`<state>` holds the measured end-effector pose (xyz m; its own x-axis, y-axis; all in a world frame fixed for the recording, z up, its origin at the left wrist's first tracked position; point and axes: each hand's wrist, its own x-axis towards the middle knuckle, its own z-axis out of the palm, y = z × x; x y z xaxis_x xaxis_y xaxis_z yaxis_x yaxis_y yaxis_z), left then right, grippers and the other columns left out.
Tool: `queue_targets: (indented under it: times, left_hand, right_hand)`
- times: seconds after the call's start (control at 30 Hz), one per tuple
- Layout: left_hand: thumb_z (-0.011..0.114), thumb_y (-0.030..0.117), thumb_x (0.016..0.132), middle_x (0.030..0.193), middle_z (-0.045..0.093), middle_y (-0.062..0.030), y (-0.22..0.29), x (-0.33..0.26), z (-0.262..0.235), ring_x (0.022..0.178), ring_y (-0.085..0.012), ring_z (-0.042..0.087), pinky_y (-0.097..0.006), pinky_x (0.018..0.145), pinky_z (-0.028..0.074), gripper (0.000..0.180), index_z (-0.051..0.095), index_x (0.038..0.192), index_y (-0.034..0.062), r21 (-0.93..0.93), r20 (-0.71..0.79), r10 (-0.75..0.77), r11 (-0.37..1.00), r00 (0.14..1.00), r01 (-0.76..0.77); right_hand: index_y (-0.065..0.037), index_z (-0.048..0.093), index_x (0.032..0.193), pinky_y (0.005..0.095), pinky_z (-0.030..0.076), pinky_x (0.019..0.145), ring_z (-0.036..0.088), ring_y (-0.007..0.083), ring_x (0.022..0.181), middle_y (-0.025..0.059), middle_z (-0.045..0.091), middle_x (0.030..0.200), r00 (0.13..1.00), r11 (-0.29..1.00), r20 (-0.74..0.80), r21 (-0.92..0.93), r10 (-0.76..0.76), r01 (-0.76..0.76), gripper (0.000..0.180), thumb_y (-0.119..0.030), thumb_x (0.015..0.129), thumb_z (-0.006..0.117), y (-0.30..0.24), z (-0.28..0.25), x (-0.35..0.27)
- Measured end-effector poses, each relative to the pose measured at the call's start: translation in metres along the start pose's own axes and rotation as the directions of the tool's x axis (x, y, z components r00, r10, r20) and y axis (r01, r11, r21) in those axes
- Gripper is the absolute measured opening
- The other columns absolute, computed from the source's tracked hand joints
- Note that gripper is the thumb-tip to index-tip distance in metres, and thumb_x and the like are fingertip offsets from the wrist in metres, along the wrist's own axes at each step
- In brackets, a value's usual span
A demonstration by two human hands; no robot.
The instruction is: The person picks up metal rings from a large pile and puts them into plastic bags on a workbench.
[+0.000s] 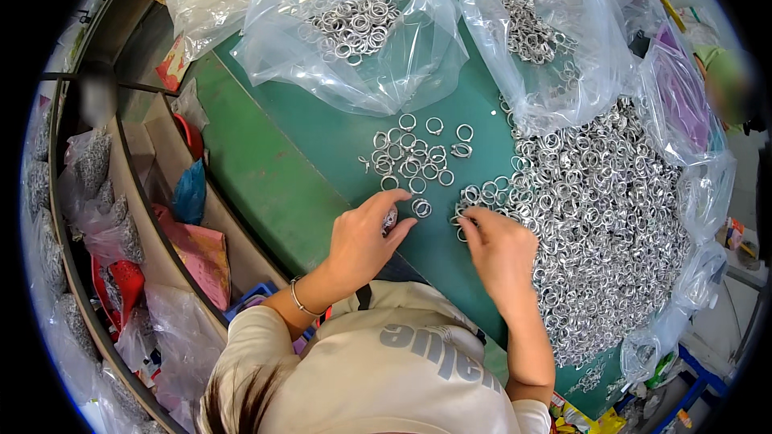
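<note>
Silver-coloured rings lie all over the green table. My left hand (363, 235) curls around a few rings (389, 220), with its index finger and thumb apart at the front. Just beyond those fingertips is a pair of rings (421, 208) on the table. To the right, my right hand (500, 251) has its fingers bent down and closed on rings (467, 210) at the left edge of a big heap of rings (603, 233). Ahead of both hands lies a small loose group of rings (410, 154). My right fingertips are partly hidden.
Two clear plastic bags with rings stand at the back, one bag (273, 56) left and another bag (591, 72) right. Left of the green table (265, 185), a curved shelf (145, 225) holds bagged goods. A purple-tinted bag (675, 88) edges the heap.
</note>
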<state>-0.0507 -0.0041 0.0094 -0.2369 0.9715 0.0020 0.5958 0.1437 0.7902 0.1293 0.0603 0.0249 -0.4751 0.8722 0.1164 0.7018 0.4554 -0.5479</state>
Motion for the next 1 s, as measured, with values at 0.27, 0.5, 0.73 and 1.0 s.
queue_targets:
  times: [0.27, 0.5, 0.73, 1.0]
  left_hand:
    - [0.057, 0.018, 0.089, 0.075, 0.057, -0.0037, -0.009, 0.009, -0.012, 0.053, -0.0116, 0.05, -0.022, 0.04, 0.035, 0.02, 0.06, 0.099, 0.0006, -0.757, 0.371, -0.304, 0.449, 0.878, 0.475]
    - [0.041, 0.027, 0.096, 0.078, 0.058, -0.0074, 0.001, 0.018, -0.026, 0.054, -0.0117, 0.051, -0.021, 0.042, 0.038, 0.036, 0.06, 0.098, -0.003, -0.787, 0.553, -0.483, -0.033, 0.679, 0.617]
    - [0.057, 0.016, 0.089, 0.075, 0.057, -0.0048, -0.019, 0.005, -0.016, 0.053, -0.0132, 0.05, -0.023, 0.042, 0.036, 0.022, 0.061, 0.102, -0.001, -0.718, 0.454, -0.312, 0.426, 0.835, 0.55]
    - [0.07, 0.009, 0.074, 0.074, 0.056, -0.0084, -0.001, -0.002, -0.003, 0.058, -0.0225, 0.055, -0.032, 0.054, 0.046, 0.034, 0.06, 0.107, 0.0096, -0.114, 0.123, 0.021, 0.993, 0.992, -0.006]
  right_hand:
    - [-0.008, 0.061, 0.094, 0.033, 0.044, 0.046, 0.059, 0.0207, 0.054, 0.0059, 0.061, 0.066, 1.0, 0.998, 0.012, -0.065, 0.024, -0.023, 0.025, -0.018, 0.073, 0.07, -0.022, 0.013, 0.001]
    - [-0.005, 0.058, 0.094, 0.0328, 0.043, 0.043, 0.059, 0.0214, 0.055, 0.006, 0.057, 0.061, 0.999, 0.988, 0.032, -0.154, -0.02, 0.024, 0.026, -0.02, 0.075, 0.069, -0.026, 0.037, 0.001]
    - [-0.005, 0.059, 0.096, 0.0344, 0.042, 0.043, 0.057, 0.0223, 0.05, 0.0064, 0.057, 0.059, 0.996, 0.996, 0.079, -0.081, 0.03, -0.024, 0.025, -0.013, 0.075, 0.069, -0.022, 0.016, -0.002]
    - [-0.006, 0.059, 0.103, 0.034, 0.041, 0.042, 0.054, 0.0212, 0.046, 0.0053, 0.055, 0.057, 0.994, 0.985, -0.056, -0.139, 0.092, -0.099, 0.03, -0.015, 0.076, 0.069, -0.014, 0.013, -0.001]
